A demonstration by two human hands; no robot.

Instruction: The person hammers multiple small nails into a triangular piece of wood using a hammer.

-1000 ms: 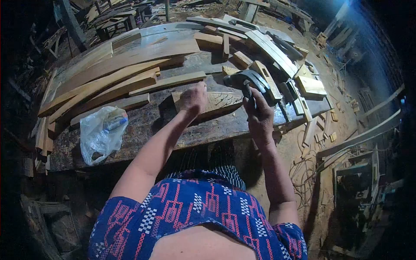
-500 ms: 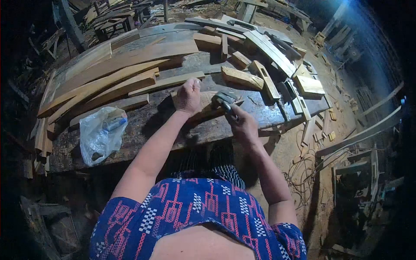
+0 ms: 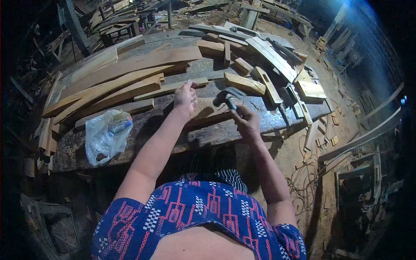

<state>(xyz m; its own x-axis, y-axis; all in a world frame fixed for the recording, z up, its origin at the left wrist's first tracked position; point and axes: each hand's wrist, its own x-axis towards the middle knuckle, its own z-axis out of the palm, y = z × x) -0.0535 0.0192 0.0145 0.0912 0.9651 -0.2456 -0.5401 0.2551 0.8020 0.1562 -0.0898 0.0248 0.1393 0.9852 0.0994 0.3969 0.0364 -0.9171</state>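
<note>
My right hand is wrapped round the handle of a claw hammer. The dark hammer head is raised above a short wooden block near the table's front edge. At the block's left end is my left hand, its fingers curled closed; whatever they pinch, if anything, is too small or hidden to make out. Just beyond that hand lies a narrow wooden strip. Another thick light wood piece rests past the hammer.
On the worn wooden table, long curved boards are stacked at the left. A clear plastic bag sits near the front left edge. Cut wood pieces, a mortised block and tools crowd the right. Offcuts and cables litter the ground.
The hammer has lifted off the block and its head has turned, showing the claw. My left hand stays at the block's left end with its fingers slightly shifted. The view has moved slightly.
</note>
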